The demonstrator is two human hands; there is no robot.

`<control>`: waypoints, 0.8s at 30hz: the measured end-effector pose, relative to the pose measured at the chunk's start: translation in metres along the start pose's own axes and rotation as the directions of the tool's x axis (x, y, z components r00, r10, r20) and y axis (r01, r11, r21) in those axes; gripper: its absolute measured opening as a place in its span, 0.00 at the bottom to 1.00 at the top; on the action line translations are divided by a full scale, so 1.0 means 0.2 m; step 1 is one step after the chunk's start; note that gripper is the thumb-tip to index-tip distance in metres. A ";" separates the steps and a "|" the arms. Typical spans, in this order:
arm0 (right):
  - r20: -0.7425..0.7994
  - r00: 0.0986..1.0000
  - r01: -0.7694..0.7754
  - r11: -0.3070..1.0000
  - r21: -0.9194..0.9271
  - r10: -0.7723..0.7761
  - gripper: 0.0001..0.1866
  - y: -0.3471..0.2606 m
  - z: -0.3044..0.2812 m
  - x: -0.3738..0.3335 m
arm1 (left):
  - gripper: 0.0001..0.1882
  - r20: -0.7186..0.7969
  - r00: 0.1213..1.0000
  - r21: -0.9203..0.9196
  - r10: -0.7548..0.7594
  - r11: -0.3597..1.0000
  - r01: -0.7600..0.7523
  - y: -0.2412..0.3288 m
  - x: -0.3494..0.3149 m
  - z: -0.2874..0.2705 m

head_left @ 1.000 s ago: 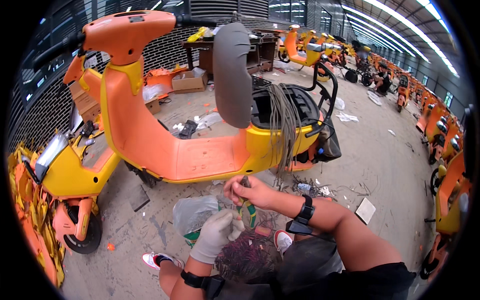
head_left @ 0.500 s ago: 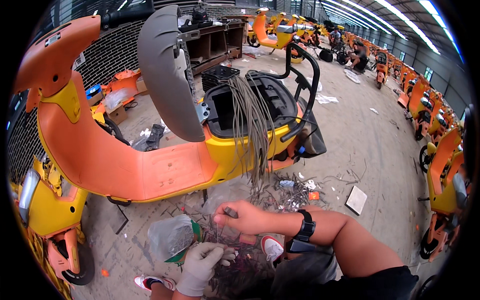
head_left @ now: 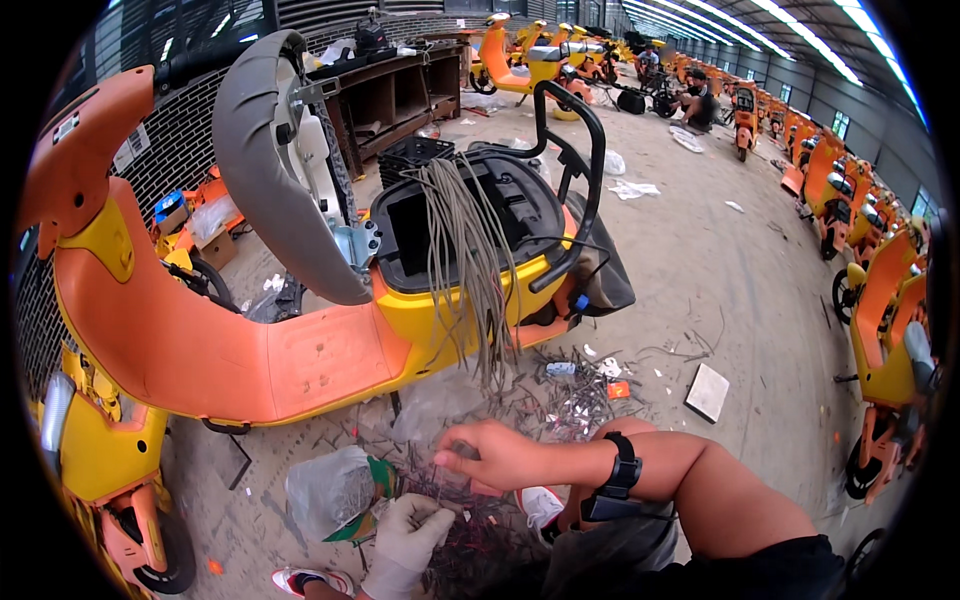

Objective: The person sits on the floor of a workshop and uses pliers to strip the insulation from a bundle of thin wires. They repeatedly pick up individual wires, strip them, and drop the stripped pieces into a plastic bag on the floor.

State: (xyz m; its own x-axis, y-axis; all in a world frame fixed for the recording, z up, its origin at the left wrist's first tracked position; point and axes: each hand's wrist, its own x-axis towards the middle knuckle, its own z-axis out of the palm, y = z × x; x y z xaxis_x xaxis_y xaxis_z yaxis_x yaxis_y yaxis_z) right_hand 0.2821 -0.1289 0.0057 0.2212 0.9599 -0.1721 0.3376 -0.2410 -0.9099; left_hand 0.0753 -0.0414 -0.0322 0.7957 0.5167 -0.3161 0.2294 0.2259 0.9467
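Two hands in view: the left hand [head_left: 408, 540] in a pale glove, the right hand [head_left: 492, 455] bare, with a black watch [head_left: 618, 478] on its wrist. One orange and yellow scooter [head_left: 300, 350] stands just ahead, seat [head_left: 262, 170] tipped up; one bundle of grey wires [head_left: 465, 260] hangs out of the open seat compartment and down over the yellow side. One clear plastic bag [head_left: 330, 488] lies on the floor left of the hands. On the floor under both hands: a heap of short dark wire pieces [head_left: 470, 535], thin and tangled, too many to count. Left fingers curled down into the heap, pinching some strands. Right fingers bent together; whether they grip anything cannot be told. More scooters stand along the right, cut off by the rim.
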 end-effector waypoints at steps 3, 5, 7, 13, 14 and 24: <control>-0.177 0.924 0.312 0.936 -0.160 -0.338 0.18 0.14 0.03 0.03 | 0.03 0.118 0.993 -0.028 -0.002 1.000 0.005 0.00 0.02 0.00; -0.166 0.930 0.297 0.937 -0.187 -0.328 0.17 0.13 0.02 0.00 | 0.08 0.110 0.983 0.190 0.146 0.968 -0.165 0.06 -0.04 0.02; -0.138 0.955 0.235 0.955 -0.182 -0.262 0.17 0.12 0.03 -0.02 | 0.08 0.083 0.985 0.193 0.148 0.968 -0.162 0.08 -0.07 0.04; -0.073 0.991 0.104 0.986 -0.132 -0.114 0.16 0.06 0.06 -0.06 | 0.03 0.024 0.998 0.005 -0.053 0.999 0.052 0.08 -0.10 0.04; -0.077 0.990 0.104 0.985 -0.136 -0.116 0.16 0.05 0.07 -0.06 | 0.03 0.025 0.999 0.025 -0.027 0.999 0.026 0.08 -0.11 0.03; -0.226 0.944 0.204 0.963 -0.176 -0.241 0.18 0.08 0.09 -0.06 | 0.10 0.105 0.994 0.149 0.027 0.988 -0.043 0.09 -0.12 0.01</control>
State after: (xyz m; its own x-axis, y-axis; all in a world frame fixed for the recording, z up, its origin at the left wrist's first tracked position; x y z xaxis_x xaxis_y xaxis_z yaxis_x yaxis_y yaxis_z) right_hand 0.2679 -0.1408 -0.0130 0.3338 0.9319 0.1418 0.5313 -0.0617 -0.8449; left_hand 0.0620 -0.0519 -0.0077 0.8563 0.4329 -0.2818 0.2760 0.0778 0.9580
